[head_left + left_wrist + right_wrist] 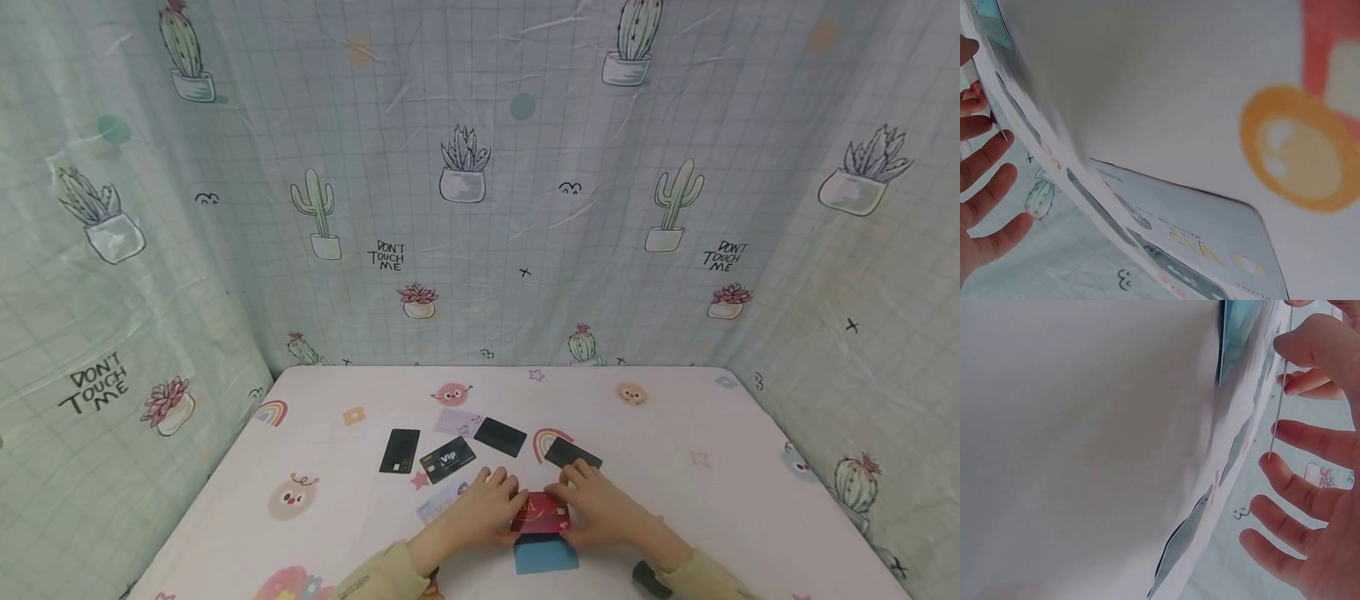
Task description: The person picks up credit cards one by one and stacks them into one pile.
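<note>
A red bank card [542, 512] is held up by its two sides, level over the near part of the table. My left hand [487, 506] pinches its left edge, and my right hand [596, 508] pinches the right edge between thumb and fingertips. From the right wrist, the red card [1279, 406] shows edge-on as a thin line, raised above the tabletop. Below it on the cloth lies a light blue card [546, 560], its upper part dark in shadow. Closest to my left hand is a pale printed card [441, 502] lying flat.
Beyond the hands lie a black card [400, 451], a black VIP card [447, 460], a lilac card [458, 422] and two more dark cards [500, 437]. A dark object [650, 579] sits by the right sleeve. Patterned curtain [480, 317] encloses the table's back and sides.
</note>
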`<move>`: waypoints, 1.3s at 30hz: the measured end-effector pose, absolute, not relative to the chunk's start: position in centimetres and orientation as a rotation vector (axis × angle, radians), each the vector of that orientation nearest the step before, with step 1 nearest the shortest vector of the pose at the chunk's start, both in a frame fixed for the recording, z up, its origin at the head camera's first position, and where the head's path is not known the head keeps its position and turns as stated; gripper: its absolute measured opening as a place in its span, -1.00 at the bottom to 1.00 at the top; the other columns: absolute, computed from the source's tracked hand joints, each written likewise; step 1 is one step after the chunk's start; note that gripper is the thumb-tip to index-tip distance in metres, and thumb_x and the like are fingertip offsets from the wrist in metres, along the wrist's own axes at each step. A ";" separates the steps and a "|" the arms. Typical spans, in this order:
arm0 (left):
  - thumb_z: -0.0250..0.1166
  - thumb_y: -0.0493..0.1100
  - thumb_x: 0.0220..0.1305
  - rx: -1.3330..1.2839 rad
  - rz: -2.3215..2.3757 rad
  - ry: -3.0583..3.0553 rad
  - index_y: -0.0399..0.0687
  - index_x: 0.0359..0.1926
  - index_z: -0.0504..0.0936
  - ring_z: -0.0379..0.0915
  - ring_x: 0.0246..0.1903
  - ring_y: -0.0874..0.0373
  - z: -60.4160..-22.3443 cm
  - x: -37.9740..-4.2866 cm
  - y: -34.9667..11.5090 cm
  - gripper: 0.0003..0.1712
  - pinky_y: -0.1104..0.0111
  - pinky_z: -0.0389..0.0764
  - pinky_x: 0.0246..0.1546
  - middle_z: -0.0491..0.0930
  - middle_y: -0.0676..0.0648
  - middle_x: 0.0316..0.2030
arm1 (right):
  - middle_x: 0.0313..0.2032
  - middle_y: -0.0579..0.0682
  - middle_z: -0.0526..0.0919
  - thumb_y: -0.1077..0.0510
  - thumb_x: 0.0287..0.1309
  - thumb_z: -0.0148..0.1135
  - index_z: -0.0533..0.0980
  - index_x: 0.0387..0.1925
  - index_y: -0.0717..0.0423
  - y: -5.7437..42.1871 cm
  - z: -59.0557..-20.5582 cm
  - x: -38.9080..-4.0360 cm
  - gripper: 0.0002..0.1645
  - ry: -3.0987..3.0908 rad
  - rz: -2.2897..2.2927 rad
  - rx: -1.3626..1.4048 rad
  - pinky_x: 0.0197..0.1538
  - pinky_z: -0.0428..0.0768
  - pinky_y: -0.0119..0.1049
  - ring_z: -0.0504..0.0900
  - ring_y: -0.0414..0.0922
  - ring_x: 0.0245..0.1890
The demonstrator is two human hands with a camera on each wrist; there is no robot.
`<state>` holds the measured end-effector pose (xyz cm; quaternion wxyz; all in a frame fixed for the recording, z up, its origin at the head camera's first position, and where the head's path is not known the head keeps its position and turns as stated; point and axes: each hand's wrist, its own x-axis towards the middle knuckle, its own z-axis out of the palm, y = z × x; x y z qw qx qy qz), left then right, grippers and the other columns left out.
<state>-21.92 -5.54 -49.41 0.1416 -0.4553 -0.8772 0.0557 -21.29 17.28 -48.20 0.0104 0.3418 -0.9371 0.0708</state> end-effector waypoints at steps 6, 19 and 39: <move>0.22 0.27 -0.04 -1.328 0.174 -2.534 0.12 0.00 0.47 0.26 -0.21 0.22 -49.2 -21.6 -5.6 -0.41 0.33 0.35 -0.14 0.49 0.11 -0.22 | -0.24 -0.19 0.37 -0.19 -0.26 0.32 0.43 -0.02 -0.16 17.4 -47.9 -20.8 -0.35 -2.922 0.219 1.068 -0.19 0.46 -0.36 0.24 -0.25 -0.19; 0.21 0.28 -0.04 -1.326 0.167 -2.534 0.12 0.02 0.44 0.26 -0.21 0.24 -48.9 -20.8 -5.8 -0.38 0.34 0.34 -0.14 0.49 0.12 -0.21 | -0.22 -0.18 0.37 -0.23 -0.27 0.32 0.42 0.00 -0.20 17.7 -47.6 -20.1 -0.32 -2.970 0.239 1.051 -0.16 0.49 -0.33 0.25 -0.22 -0.16; 0.12 0.32 0.04 -1.381 0.161 -2.546 0.16 0.02 0.44 0.26 -0.21 0.25 -49.7 -19.9 -6.1 -0.42 0.36 0.33 -0.13 0.50 0.13 -0.22 | -0.21 -0.24 0.34 -0.26 -0.21 0.27 0.41 0.05 -0.22 18.0 -48.5 -19.5 -0.32 -3.057 0.255 1.052 -0.15 0.45 -0.33 0.23 -0.28 -0.20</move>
